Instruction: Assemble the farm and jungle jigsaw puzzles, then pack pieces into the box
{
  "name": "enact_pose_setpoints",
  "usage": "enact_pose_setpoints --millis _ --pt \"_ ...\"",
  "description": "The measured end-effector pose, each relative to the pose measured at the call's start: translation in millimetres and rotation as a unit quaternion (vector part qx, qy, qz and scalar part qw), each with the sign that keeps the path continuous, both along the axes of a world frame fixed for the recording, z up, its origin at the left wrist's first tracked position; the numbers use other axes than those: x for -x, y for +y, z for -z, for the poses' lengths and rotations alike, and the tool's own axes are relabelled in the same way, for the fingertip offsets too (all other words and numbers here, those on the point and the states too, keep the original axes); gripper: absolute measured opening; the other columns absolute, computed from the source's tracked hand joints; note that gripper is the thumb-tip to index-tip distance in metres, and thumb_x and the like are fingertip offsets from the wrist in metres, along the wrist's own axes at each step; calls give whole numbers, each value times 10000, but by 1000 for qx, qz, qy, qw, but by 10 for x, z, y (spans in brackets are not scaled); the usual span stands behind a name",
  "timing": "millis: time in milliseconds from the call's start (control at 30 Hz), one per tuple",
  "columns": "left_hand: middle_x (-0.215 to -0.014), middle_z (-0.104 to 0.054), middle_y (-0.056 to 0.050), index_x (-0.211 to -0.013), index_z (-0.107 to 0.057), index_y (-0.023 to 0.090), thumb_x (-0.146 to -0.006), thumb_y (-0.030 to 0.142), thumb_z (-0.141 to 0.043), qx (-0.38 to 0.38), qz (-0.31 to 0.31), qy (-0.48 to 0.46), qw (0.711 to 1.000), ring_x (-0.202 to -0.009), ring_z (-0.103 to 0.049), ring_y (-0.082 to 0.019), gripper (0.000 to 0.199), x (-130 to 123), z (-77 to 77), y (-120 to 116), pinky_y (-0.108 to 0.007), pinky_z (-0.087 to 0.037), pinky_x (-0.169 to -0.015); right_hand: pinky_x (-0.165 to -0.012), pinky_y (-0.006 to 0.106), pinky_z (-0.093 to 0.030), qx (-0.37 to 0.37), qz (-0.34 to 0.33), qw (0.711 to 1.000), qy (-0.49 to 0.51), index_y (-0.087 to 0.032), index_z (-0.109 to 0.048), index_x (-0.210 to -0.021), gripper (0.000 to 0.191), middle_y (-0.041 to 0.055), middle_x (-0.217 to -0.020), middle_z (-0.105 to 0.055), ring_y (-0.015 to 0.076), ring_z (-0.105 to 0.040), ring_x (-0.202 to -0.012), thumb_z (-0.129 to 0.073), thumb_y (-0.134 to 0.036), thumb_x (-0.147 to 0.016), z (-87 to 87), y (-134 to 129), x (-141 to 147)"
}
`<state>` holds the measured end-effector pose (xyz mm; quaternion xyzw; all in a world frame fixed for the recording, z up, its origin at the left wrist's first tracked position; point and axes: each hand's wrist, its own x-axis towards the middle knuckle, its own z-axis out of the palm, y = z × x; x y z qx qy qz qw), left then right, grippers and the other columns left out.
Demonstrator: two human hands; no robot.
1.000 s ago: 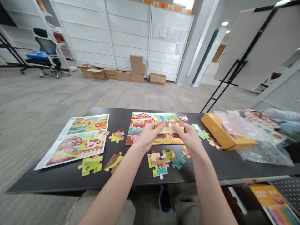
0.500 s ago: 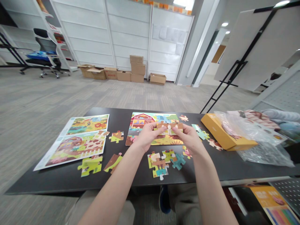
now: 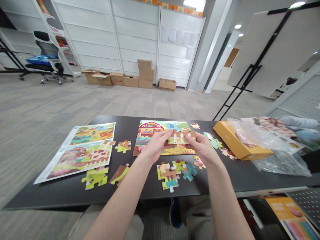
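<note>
the left hand (image 3: 156, 145) and the right hand (image 3: 203, 149) are both closed a bit, with the fingers curled in. they grip a brown and white fence puzzle piece (image 3: 181, 137) between them. the left hand pinches its left end and the right hand pinches its right end. it may be two pieces joined, but that is hard to tell. the piece is over the middle of the farm puzzle board (image 3: 152, 128), and the hands are just above the board. a bunch of loose puzzle pieces (image 3: 170, 175) lies on the black worktop (image 3: 147, 196) just below the hands. a yellow box (image 3: 240, 143) sits off to the right, and two picture sheets (image 3: 87, 153) lie on the left.
</note>
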<state>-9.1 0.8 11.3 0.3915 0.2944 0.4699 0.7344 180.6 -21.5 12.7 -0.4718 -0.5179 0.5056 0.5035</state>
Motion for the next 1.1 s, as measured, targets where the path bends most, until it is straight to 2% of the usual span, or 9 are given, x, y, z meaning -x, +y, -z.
enact_pose_setpoints --millis 100,267,533,700,900,1100 --pt "-861 -738 -75 -835 -717 138 -707 501 -828 -2 -4 -4 1000 -905 -703 -212 400 1 17 9 -360 -615 -811 -740 306 -593 -11 9 1000 -24 -197 -747 -926 396 60 -959 -761 178 -695 -787 -802 -539 -733 56 26 -14" --pt "-858 -713 -32 -839 -693 134 -654 445 -876 -71 5 56 996 -830 -685 -156 406 -9 47 5 -318 -591 -815 -731 311 -597 -7 3 999 -37 -192 -731 -917 388 56 -930 -768 192 -716 -792 -793 -535 -746 124 58 -37" --pt "-906 -724 -50 -893 -705 135 -701 480 -829 -105 7 105 989 -799 -665 -142 414 -36 60 -12 -283 -562 -755 -651 288 -578 -12 8 996 -89 -173 -727 -850 388 54 -855 -757 190 -712 -735 -788 -542 -744 75 28 -73" --pt "-856 -714 -42 -838 -695 139 -680 516 -831 -92 -10 106 990 -793 -662 -150 431 -33 64 -8 -282 -574 -726 -669 316 -574 -19 11 996 -91 -184 -720 -848 380 55 -844 -756 202 -703 -728 -787 -542 -740 54 19 -49" --pt "-798 -695 -38 -797 -686 133 -652 522 -846 -41 -10 94 995 -760 -661 -157 445 -37 64 -3 -304 -588 -700 -688 324 -548 -91 0 987 -131 -187 -729 -832 319 38 -781 -740 190 -665 -708 -761 -502 -785 75 30 -63" --pt "-836 -694 -37 -861 -697 139 -672 495 -843 -45 -39 78 995 -786 -651 -139 429 -23 94 32 -278 -587 -727 -681 327 -584 -37 60 997 -38 -188 -742 -848 374 45 -804 -744 189 -683 -717 -817 -527 -709 18 1 -88"
